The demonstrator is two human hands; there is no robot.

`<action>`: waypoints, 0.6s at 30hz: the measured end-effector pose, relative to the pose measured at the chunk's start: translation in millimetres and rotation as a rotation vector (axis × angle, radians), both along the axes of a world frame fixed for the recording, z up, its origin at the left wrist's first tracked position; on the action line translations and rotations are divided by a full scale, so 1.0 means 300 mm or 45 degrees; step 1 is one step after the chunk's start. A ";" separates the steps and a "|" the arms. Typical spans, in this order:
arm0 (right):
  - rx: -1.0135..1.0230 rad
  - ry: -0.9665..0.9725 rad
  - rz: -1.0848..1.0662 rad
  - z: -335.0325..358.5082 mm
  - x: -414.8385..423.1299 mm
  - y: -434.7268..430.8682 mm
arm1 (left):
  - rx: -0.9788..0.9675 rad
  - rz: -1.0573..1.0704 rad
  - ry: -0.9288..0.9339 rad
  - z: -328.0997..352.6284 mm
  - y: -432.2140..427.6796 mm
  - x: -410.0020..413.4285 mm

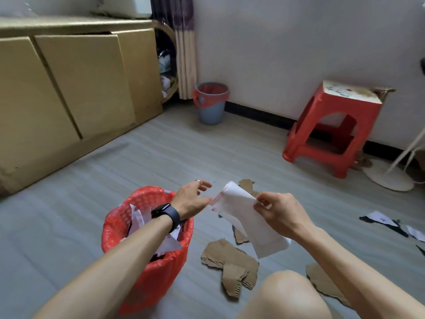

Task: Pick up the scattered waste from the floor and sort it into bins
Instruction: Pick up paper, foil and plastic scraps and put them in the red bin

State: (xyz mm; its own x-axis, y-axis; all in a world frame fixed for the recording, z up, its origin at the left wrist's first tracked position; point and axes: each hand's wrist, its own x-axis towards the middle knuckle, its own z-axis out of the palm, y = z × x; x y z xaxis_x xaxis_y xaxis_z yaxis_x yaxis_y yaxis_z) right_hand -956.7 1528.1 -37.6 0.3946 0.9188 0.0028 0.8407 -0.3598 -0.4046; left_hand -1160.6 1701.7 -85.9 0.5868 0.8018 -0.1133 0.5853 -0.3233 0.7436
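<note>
My right hand [279, 212] pinches a white plastic bag [243, 219] with a red-striped edge, held above the floor. My left hand [192, 199], a dark watch on its wrist, touches the bag's upper left edge with its fingertips, fingers apart. Under my left forearm stands a basket lined with a red bag [147, 245] that holds white paper scraps. Torn brown cardboard pieces [232, 263] lie on the grey floor below the bag, and another cardboard piece [322, 282] lies by my knee. Black and white scraps [386, 223] lie at the right.
A blue-grey bin with a red liner [210, 103] stands by the far wall near a curtain. A red plastic stool [331, 130] is at the right, a white fan base [388, 176] beside it. Large cardboard boxes [76, 88] line the left side.
</note>
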 end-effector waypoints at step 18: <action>0.275 0.188 -0.730 0.055 0.514 -0.589 | -0.140 -0.485 -0.286 0.272 -0.471 0.783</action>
